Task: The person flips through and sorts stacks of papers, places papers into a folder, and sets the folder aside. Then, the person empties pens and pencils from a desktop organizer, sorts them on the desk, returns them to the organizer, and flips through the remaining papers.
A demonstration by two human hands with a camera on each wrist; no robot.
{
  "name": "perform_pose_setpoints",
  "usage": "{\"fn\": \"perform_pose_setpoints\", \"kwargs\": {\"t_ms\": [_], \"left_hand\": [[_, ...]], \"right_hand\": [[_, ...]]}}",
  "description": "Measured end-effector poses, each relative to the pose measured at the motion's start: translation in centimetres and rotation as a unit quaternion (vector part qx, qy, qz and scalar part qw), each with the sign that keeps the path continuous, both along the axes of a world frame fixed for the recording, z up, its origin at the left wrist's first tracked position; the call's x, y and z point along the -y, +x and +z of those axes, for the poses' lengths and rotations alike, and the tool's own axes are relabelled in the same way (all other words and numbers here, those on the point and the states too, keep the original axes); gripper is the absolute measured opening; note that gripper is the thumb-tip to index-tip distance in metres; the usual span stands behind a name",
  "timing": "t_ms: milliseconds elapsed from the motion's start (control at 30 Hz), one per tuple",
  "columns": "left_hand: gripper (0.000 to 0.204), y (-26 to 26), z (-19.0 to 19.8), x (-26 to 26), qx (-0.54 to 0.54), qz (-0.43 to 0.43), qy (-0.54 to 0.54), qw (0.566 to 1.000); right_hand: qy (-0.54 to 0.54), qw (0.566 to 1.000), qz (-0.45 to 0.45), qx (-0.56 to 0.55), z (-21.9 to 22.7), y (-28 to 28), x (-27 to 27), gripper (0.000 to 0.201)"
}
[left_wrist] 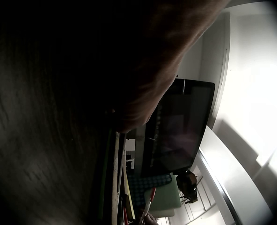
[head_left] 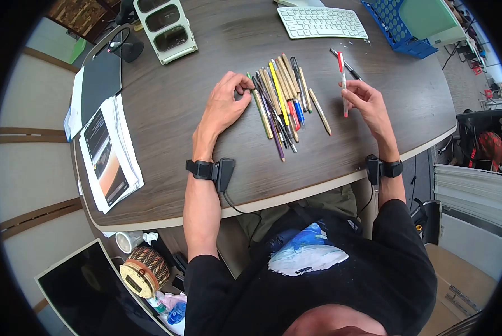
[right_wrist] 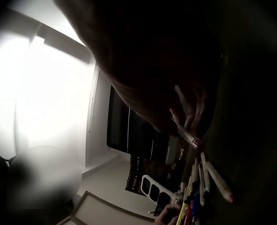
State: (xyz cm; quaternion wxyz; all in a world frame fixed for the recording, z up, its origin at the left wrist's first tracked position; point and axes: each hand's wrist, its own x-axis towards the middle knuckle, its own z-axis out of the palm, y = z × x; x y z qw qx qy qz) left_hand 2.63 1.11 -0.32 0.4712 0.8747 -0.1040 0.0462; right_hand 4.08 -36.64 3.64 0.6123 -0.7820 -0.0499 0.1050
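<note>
My right hand (head_left: 368, 105) pinches a red-capped pen (head_left: 341, 70) with a clear barrel between thumb and fingers, the red cap pointing to the far side of the desk. The same pen (right_wrist: 191, 138) shows in the right wrist view, slanting down from the fingers. A loose pile of pencils and pens (head_left: 279, 92) lies at the middle of the desk. My left hand (head_left: 225, 101) rests at the pile's left edge, its bent fingertips right at a green pencil (head_left: 262, 115). A yellow pencil (head_left: 279, 92) and a blue pen (head_left: 299, 112) lie among plain wooden ones.
A black pen (head_left: 349, 65) lies apart beyond my right hand. Farther back are a white keyboard (head_left: 322, 23), a blue basket (head_left: 399, 33) and a white three-slot holder (head_left: 169, 33). Papers (head_left: 113, 154) and a black pen cup (head_left: 129, 47) stand on the left.
</note>
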Motion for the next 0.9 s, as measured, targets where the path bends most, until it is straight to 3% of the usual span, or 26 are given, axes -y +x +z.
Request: {"fn": "perform_pose_setpoints", "kwargs": {"t_ms": [367, 433, 567, 633, 833, 867, 900], "left_hand": [[0.015, -0.1, 0.3, 0.1, -0.017, -0.002, 0.001, 1.0], [0.015, 0.0, 0.2, 0.1, -0.013, -0.005, -0.002, 1.0], [0.015, 0.0, 0.1, 0.0, -0.011, -0.004, 0.005, 1.0], [0.015, 0.0, 0.2, 0.1, -0.01, -0.004, 0.003, 1.0], [0.015, -0.1, 0.2, 0.1, -0.015, -0.002, -0.001, 1.0], [0.014, 0.0, -0.1, 0.0, -0.001, -0.007, 0.004, 1.0], [0.014, 0.0, 0.0, 0.0, 0.013, -0.012, 0.009, 1.0]], "right_hand": [[-0.258, 0.964, -0.068, 0.012, -0.1, 1.7, 2.7, 0.031], [-0.268, 0.925, -0.161, 0.217, -0.8, 2.3, 2.7, 0.032], [-0.352, 0.89, -0.149, 0.249, -0.4, 2.0, 3.3, 0.04], [-0.371, 0.878, -0.073, 0.295, -1.3, 1.5, 3.9, 0.049], [-0.333, 0.927, -0.071, 0.158, -1.3, 2.4, 4.5, 0.04], [-0.333, 0.927, -0.071, 0.158, -1.5, 2.7, 4.7, 0.04], [-0.364, 0.896, -0.088, 0.237, -1.7, 3.0, 4.5, 0.036]]}}
